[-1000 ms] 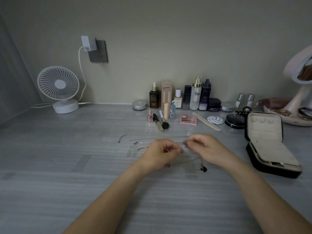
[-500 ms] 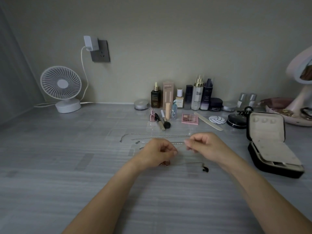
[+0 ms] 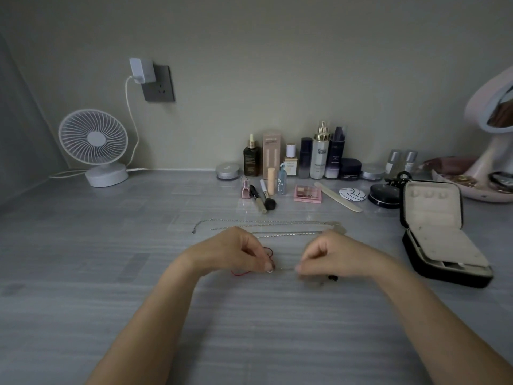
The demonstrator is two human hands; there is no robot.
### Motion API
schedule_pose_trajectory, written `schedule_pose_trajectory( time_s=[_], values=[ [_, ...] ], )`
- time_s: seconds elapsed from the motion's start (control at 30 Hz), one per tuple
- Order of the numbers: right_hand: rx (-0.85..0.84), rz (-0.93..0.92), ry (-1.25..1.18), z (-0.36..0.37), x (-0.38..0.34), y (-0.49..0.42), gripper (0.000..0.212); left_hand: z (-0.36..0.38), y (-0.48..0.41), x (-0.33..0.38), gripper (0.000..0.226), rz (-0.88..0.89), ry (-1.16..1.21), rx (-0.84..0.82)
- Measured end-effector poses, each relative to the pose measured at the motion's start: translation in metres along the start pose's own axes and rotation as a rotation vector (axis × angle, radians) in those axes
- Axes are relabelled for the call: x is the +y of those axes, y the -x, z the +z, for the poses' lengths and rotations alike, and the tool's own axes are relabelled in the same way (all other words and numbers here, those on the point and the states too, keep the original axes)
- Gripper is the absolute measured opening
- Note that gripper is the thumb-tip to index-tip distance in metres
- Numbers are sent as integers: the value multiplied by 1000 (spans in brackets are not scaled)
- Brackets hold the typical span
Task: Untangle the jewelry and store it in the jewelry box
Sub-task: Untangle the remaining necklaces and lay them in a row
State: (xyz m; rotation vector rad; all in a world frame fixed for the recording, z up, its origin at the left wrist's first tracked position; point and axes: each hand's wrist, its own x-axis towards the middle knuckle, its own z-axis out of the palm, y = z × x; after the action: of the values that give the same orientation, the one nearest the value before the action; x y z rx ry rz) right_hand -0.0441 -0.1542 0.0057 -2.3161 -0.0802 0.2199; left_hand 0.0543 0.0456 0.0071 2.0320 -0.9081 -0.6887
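Desk (image 3: 111, 273): chain (image 3: 284, 269) stretched between pinching fingers (image 3: 268, 266).

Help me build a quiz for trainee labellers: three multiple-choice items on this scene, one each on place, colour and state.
1. The jewelry box stands: A. at the far left; B. right of the right hand; C. between the hands.
2. The cord by the left hand is: A. red; B. blue; C. green.
3. The thin chain is: A. in the box; B. coiled loose; C. pinched by both hands.
Key: B, it lies open to that hand's right; A, a red loop shows beside that hand; C, it runs straight from one pinch to the other.
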Motion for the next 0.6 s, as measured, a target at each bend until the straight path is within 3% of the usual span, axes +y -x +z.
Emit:
schedule_pose_trajectory(
  time_s=[0.13, 0.3, 0.43, 0.53, 0.6],
  values=[
    [35, 34, 129, 8, 9, -8, 21, -2, -3, -6, 9, -55, -120, 58],
    [295, 11, 311, 25, 12, -19, 9, 11, -16, -12, 16, 25, -280, 161],
    [266, 1, 451, 31, 10, -23, 13, 21, -25, -22, 28, 57, -502, 156],
    [220, -19, 536, 32, 10, -21, 15, 20, -22, -21, 27, 22, -512, 163],
    [227, -23, 453, 29, 11, -20, 9, 17, -22, -21, 26, 10, -507, 174]
  ],
)
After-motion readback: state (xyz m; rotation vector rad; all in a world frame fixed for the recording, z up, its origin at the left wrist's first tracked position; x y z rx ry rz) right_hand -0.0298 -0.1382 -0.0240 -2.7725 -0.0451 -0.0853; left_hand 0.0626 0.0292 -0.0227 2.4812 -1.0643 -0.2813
